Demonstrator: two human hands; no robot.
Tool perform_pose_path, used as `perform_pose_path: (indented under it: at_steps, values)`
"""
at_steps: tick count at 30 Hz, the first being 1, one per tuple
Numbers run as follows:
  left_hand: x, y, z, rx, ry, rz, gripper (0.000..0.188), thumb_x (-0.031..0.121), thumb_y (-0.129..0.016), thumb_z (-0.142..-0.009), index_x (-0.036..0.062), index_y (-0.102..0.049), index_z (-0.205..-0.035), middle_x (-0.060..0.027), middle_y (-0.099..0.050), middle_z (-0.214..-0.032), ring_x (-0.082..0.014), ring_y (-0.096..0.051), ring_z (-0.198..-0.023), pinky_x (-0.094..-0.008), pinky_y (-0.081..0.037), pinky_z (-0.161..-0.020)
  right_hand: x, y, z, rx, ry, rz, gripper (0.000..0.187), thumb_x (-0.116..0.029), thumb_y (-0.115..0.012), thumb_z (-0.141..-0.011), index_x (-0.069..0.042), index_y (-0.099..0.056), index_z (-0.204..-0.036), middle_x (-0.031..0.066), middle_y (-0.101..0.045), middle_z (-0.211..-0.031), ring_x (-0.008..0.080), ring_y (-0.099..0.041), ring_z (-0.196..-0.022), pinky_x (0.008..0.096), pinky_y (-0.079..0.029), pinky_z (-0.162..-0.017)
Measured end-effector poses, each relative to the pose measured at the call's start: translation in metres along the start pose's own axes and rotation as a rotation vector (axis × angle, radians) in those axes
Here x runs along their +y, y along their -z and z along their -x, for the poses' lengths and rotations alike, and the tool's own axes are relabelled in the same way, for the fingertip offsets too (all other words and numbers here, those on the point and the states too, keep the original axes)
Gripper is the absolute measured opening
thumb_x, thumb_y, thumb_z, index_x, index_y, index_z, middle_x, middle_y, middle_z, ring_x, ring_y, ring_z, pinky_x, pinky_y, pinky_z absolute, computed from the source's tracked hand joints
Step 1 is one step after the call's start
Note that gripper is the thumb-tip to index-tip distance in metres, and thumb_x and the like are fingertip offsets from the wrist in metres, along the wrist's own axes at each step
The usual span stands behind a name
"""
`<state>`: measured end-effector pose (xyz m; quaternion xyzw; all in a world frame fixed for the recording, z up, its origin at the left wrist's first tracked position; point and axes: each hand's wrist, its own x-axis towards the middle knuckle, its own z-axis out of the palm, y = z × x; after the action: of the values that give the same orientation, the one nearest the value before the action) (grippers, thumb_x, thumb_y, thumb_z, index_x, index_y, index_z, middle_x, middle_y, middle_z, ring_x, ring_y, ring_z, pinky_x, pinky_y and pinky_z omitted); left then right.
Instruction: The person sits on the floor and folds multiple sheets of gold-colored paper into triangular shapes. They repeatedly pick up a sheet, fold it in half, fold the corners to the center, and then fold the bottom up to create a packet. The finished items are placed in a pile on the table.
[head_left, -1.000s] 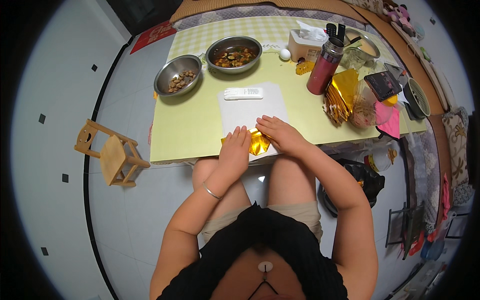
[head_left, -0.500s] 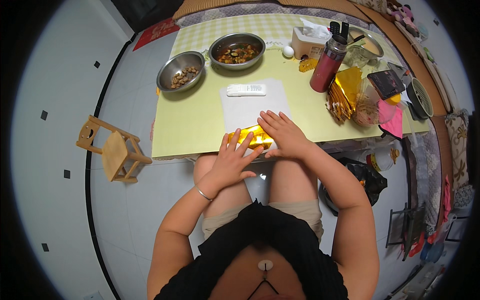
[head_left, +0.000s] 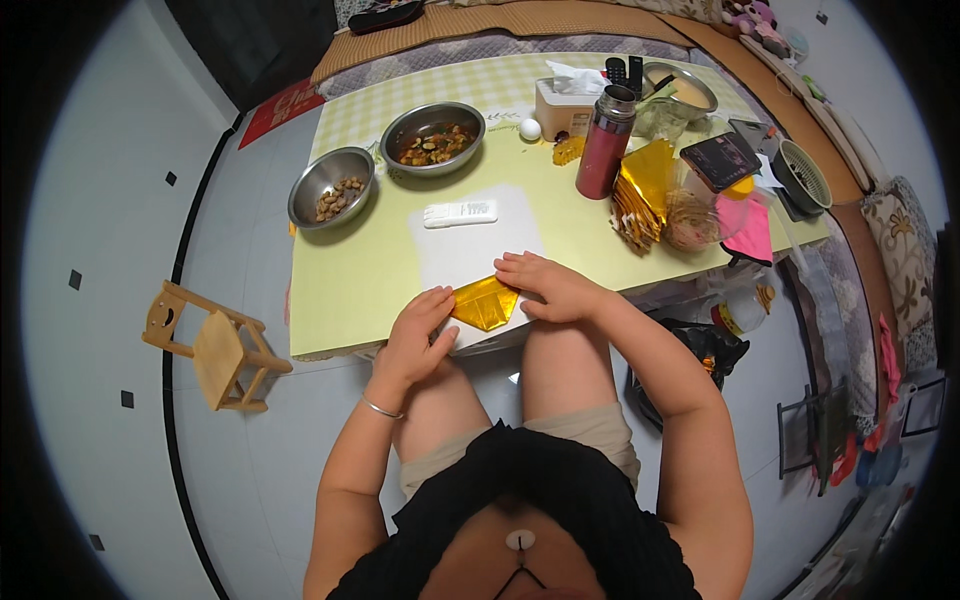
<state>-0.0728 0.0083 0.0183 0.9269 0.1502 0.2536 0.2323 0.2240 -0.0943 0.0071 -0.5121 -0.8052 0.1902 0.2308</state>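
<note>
A folded piece of shiny gold foil paper (head_left: 486, 302) lies on white paper at the near edge of the table, its near side narrowed between slanted edges. My left hand (head_left: 415, 328) rests at its left end, fingers stretched out and thumb apart, with the fingertips by the foil's upper left corner. At the right end lies my right hand (head_left: 552, 287), flat with fingers extended and touching the foil's edge. Neither hand is closed round anything. Beyond the foil, a white elongated plastic piece (head_left: 460, 214) sits on the white sheet (head_left: 440, 262).
Two steel bowls, one with nuts (head_left: 300, 205) and one with food in liquid (head_left: 392, 165), stand at the far left. Rightward are an egg (head_left: 530, 129), tissue box (head_left: 560, 108), red flask (head_left: 604, 150), gold foil stack (head_left: 645, 190) and dark phone (head_left: 720, 161). A wooden chair (head_left: 222, 355) stands left.
My hands have moved apart from on top of the foil to its two ends. More of the folded foil now shows. The head view has shifted, so the table appears lower and further left.
</note>
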Motion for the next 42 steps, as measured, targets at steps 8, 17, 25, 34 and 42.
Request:
perform_pose_path:
  at_steps: [8,17,25,34,42]
  values:
    - [0.01,-0.003,-0.008,0.056,-0.05,-0.166,0.04,0.006,-0.073,-0.075,-0.0021,-0.068,-0.114,-0.0198,-0.067,-0.12,-0.0386,-0.063,-0.112,-0.0452,-0.052,-0.097,-0.025,0.002,-0.005,0.158,0.03,0.2,0.051,-0.01,-0.061,-0.076,0.003,-0.062,-0.125,0.0231,-0.06,-0.137,0.0379,-0.055,-0.13,0.0437,-0.043,-0.112]
    - [-0.007,-0.019,-0.003,0.321,0.118,-0.131,0.018,-0.001,-0.07,-0.078,0.001,-0.072,-0.096,-0.014,-0.072,-0.099,-0.0338,-0.066,-0.094,-0.0423,-0.054,-0.086,-0.016,-0.009,-0.008,0.315,-0.047,0.169,0.033,-0.018,-0.071,-0.082,-0.005,-0.069,-0.113,0.0085,-0.07,-0.118,0.0303,-0.064,-0.109,0.0422,-0.051,-0.094]
    - [-0.023,-0.021,-0.006,0.431,0.478,0.449,0.01,0.007,-0.073,-0.092,-0.0027,-0.072,-0.094,-0.0084,-0.073,-0.088,-0.0144,-0.07,-0.076,-0.0282,-0.054,-0.065,-0.011,-0.018,-0.015,0.555,-0.362,-0.444,0.015,-0.012,-0.072,-0.089,-0.002,-0.074,-0.1,0.0049,-0.071,-0.085,0.0156,-0.067,-0.078,0.0315,-0.054,-0.073]
    - [-0.016,-0.012,-0.019,0.599,0.765,1.203,0.012,-0.002,-0.063,-0.096,0.0019,-0.054,-0.103,-0.0154,-0.07,-0.089,-0.0231,-0.074,-0.075,-0.0266,-0.062,-0.059,-0.043,-0.018,-0.023,0.846,-0.467,-1.042,0.015,-0.003,-0.069,-0.095,-0.003,-0.062,-0.108,0.0016,-0.067,-0.079,0.0076,-0.067,-0.063,0.0175,-0.045,-0.049]
    - [-0.015,-0.013,-0.017,0.609,0.667,1.312,0.01,0.002,-0.063,-0.098,0.0009,-0.06,-0.107,-0.0117,-0.07,-0.089,-0.0219,-0.074,-0.08,-0.0272,-0.063,-0.068,-0.042,-0.027,-0.018,0.875,-0.359,-1.041,0.009,-0.003,-0.065,-0.098,0.001,-0.066,-0.105,0.0078,-0.07,-0.089,0.0142,-0.072,-0.072,0.0221,-0.056,-0.06]
